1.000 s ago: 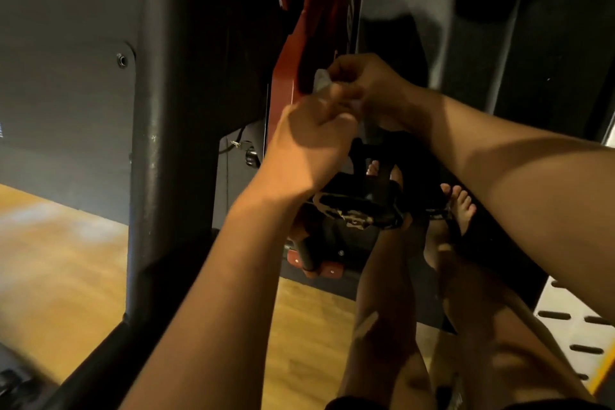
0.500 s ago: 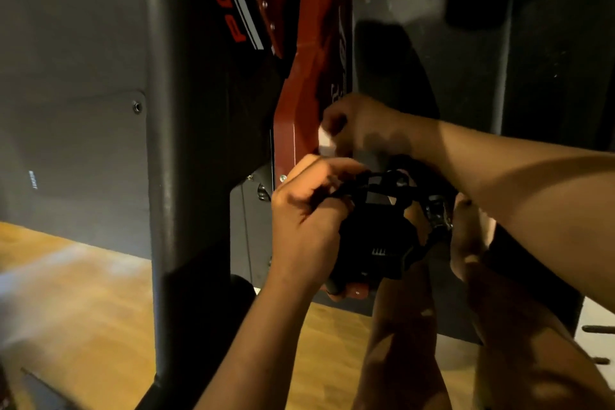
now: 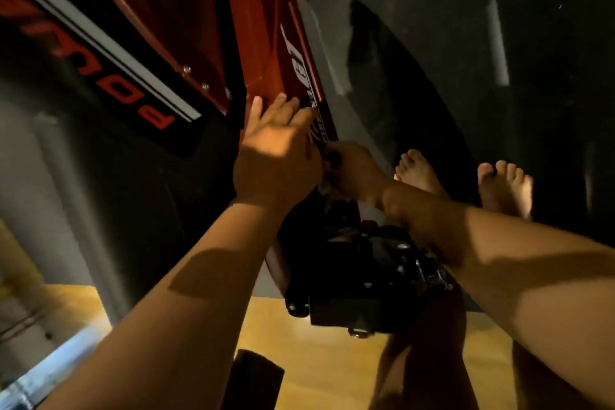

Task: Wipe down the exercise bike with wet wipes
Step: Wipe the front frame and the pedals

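The exercise bike's red frame [image 3: 266,53] with white lettering runs down the middle of the view. My left hand [image 3: 278,153] lies flat on it, fingers straight and pointing up. Just to its right, my right hand [image 3: 354,170] is curled against the frame's edge. A pale sliver of the wet wipe [image 3: 323,188] shows under its fingers; the rest of the wipe is hidden. Below both hands hangs the black pedal [image 3: 362,280] with its strap and buckle.
A black panel with red letters and a white stripe [image 3: 109,53] fills the upper left. My bare feet [image 3: 499,186] rest on a dark mat to the right. Wooden floor [image 3: 332,363] lies below the pedal, and a grey post [image 3: 70,183] stands at left.
My left hand has let go of the pedal strap and moved up flat onto the red frame. My right hand has slid down the frame. The view has tilted closer.
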Demonstrator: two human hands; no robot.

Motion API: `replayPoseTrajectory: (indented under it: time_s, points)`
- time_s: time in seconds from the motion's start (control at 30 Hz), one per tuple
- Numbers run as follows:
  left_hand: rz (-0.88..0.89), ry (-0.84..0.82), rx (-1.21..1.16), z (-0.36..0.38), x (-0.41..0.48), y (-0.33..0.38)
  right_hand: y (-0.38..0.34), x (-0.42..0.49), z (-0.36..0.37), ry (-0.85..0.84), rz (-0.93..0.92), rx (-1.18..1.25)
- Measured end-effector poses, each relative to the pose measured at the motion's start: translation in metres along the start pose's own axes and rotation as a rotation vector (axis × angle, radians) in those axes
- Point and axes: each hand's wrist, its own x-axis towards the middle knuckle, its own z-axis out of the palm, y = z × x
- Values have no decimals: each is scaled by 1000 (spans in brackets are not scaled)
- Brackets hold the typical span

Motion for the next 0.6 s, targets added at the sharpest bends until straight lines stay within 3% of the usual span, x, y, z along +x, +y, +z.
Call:
replayPoseTrajectory:
  time_s: [0.03,0.13,0.3,0.5,0.6]
  points:
    - [25,55,-5,0,-4,-4,-2,9,-6,39,38,15]
    - [19,10,95,1,-30,-11,6,43,-18,185,63,-87]
    - [35,54,68,11,-27,-10,43,50,3,82,155,-113]
    - [21,129,-12,13,-27,-10,107,-21,38,-80,519,-33]
    - [-203,157,-246,3,-28,2,100,-27,37,-112,601,119]
